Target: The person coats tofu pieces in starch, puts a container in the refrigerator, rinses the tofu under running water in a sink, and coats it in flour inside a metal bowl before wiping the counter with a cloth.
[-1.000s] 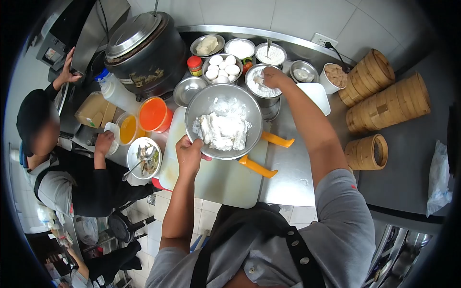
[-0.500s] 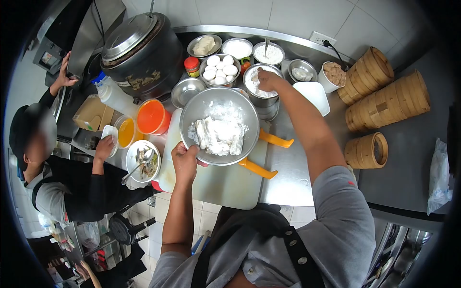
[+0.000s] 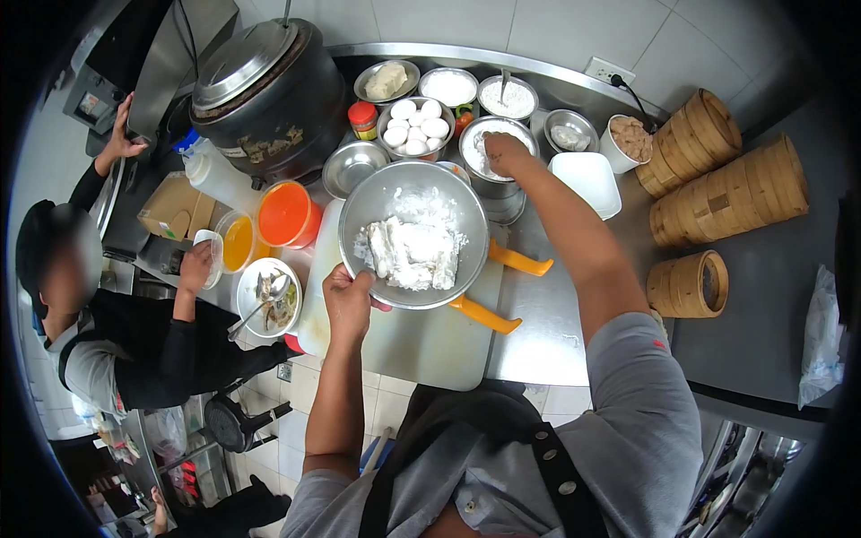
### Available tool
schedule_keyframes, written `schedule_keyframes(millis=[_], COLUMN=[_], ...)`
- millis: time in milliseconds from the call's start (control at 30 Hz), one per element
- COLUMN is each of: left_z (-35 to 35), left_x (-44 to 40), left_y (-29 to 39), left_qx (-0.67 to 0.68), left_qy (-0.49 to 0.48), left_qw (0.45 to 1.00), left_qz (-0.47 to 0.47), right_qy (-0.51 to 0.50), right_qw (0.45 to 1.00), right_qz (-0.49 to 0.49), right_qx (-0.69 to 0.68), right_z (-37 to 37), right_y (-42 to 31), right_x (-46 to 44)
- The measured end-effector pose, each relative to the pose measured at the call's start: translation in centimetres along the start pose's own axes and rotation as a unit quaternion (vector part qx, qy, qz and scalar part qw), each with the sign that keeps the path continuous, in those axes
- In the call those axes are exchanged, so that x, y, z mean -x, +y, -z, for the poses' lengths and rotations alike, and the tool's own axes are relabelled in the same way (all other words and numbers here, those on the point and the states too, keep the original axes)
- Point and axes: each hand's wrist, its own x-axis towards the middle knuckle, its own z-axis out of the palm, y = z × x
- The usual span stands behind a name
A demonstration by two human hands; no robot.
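Note:
My left hand (image 3: 350, 300) is closed on the near left rim of a metal bowl (image 3: 359, 202). Inside the bowl lie several elongated pieces (image 3: 414, 255) coated in white powder. The bowl is over a pale cutting board (image 3: 404, 354), and two orange handles (image 3: 520, 260) stick out from beneath its right side. My right hand (image 3: 508, 154) reaches into a metal pot (image 3: 502, 186) of white powder (image 3: 475, 154), its fingers mostly hidden. Beside that pot are a bowl of eggs (image 3: 414, 125) and a white square dish (image 3: 585, 184).
Bamboo steamers (image 3: 731, 193) stand at right. A large dark cooker (image 3: 269, 108) is at back left, near an orange tub (image 3: 289, 215) and a white bowl with a spoon (image 3: 269, 300). At far left, a co-worker's hand (image 3: 197, 264) holds a small white container (image 3: 213, 251).
The view has shifted slightly. My left hand keeps its grip on the metal bowl, and my right hand stays in the powder pot. The co-worker's small white container has tilted a little.

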Motion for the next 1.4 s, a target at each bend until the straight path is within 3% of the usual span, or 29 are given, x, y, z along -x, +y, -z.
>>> schedule_keyframes(millis=[167, 267, 367, 400, 467, 667, 767, 900, 1000, 1133, 1233, 1333, 1400], left_z=[0.1, 0.1, -0.1, -0.1, -0.3, -1.0, -1.2, -2.4, -2.9, -4.1, -5.5, -7.0, -8.2], left_x=[0.0, 0.0, 0.0, 0.0, 0.0, -0.2, -0.3, -0.7, -1.4, -3.0, -3.4, -3.2, -2.8], left_y=[0.0, 0.1, 0.1, 0.2, 0.3, 0.7, 1.1, 1.6, 1.6, 0.8, 0.9, 1.1, 1.1], left_qx=[-0.003, 0.001, 0.005, 0.005, -0.001, -0.009, -0.020, -0.021, -0.038, -0.054, -0.037, -0.017, -0.011], left_qy=[-0.004, -0.003, -0.001, -0.001, -0.005, -0.015, -0.015, -0.023, -0.034, -0.036, -0.032, -0.041, -0.048], left_qw=[1.000, 1.000, 1.000, 1.000, 1.000, 1.000, 1.000, 1.000, 0.999, 0.998, 0.999, 0.998, 0.998], left_qz=[-0.002, -0.001, 0.002, 0.004, 0.001, -0.005, -0.005, 0.002, 0.006, 0.007, 0.023, 0.035, 0.043], right_qy=[-0.090, -0.196, -0.118, -0.135, 0.010, -0.086, -0.094, 0.016, -0.072, -0.052, 0.036, -0.004, -0.078], right_qw=[0.995, 0.980, 0.992, 0.990, 0.998, 0.995, 0.995, 1.000, 0.994, 0.992, 0.988, 0.992, 0.970], right_qz=[0.002, -0.037, -0.033, -0.020, -0.018, -0.049, -0.044, -0.008, -0.068, -0.082, -0.038, 0.070, 0.062], right_qx=[-0.038, -0.002, -0.007, 0.042, 0.052, 0.002, 0.011, -0.003, -0.048, -0.080, -0.148, -0.101, -0.221], right_z=[2.0, 4.6, 5.3, 4.0, 1.6, 4.6, 5.5, 1.1, 4.2, 7.8, 11.1, 14.0, 16.9], right_y=[0.8, 0.3, -1.5, -1.4, -1.2, -1.0, -1.3, -0.2, -1.3, -0.2, 0.1, -1.4, -4.7], right_x=[-0.8, -1.1, 1.4, 0.9, 1.2, 1.2, 1.0, 1.0, 1.7, 1.9, 3.1, 4.8, 7.5])
